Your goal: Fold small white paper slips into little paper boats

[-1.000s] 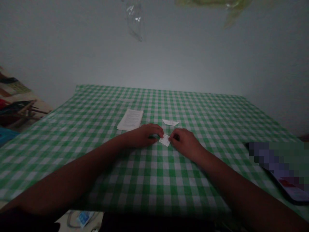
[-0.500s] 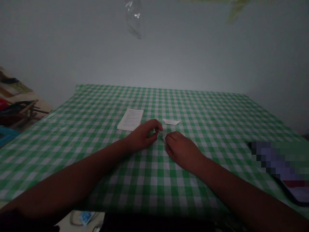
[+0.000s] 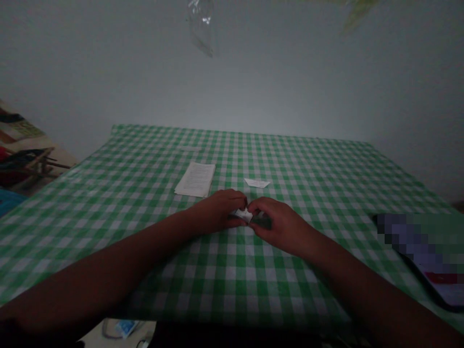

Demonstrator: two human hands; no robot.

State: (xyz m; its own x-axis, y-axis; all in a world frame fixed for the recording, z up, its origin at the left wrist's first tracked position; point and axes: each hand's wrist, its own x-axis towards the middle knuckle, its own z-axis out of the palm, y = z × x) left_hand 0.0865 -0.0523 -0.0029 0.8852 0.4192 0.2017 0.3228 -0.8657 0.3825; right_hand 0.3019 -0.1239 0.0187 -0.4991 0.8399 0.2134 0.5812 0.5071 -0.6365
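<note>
My left hand (image 3: 221, 211) and my right hand (image 3: 277, 224) meet at the middle of a table under a green and white checked cloth (image 3: 232, 270). Both pinch a small white piece of paper (image 3: 242, 213) between their fingertips, just above the cloth. Most of that paper is hidden by my fingers. A flat white sheet with print (image 3: 195, 179) lies beyond my left hand. A smaller white paper scrap (image 3: 256, 183) lies beyond my right hand.
A phone-like device with a blurred screen (image 3: 424, 251) lies at the right edge of the table. A pale wall rises behind the table, with a clear plastic bag (image 3: 203, 26) hanging on it. Clutter and a wooden frame (image 3: 32, 162) stand at the left.
My left hand, which had let go half a second ago, has come back onto the small paper. My right hand has lifted off covering it, and both now pinch it together.
</note>
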